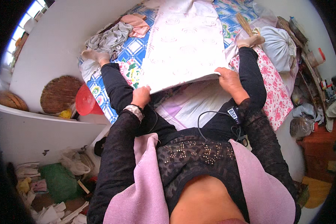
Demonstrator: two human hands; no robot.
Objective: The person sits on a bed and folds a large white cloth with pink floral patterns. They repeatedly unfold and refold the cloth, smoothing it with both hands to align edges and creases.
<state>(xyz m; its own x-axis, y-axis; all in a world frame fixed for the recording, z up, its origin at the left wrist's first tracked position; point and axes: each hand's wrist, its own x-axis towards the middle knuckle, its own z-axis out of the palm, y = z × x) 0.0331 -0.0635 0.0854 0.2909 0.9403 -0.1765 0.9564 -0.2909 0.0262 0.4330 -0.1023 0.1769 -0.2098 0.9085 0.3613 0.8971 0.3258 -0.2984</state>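
A long white cloth [184, 44] with a faint pink pattern stretches away from me between my spread legs. Its near left corner is gripped in my left hand [141, 97], fingers closed. At the near right corner my right hand [229, 80] pinches the edge between thumb and fingers. The near edge is lifted a little and slants up toward the right. Beneath it lies a pale sheet with lilac stripes [190, 106]. A blue checked floral cover [140, 48] spreads under the cloth's far part.
Grey and peach clothes [110, 37] lie crumpled at the far left. A pink floral cloth [267, 82], a tied white bundle [278, 46] and a straw brush [244, 24] are at the right. A red basin [87, 100] stands left beside a round woven mat [59, 93].
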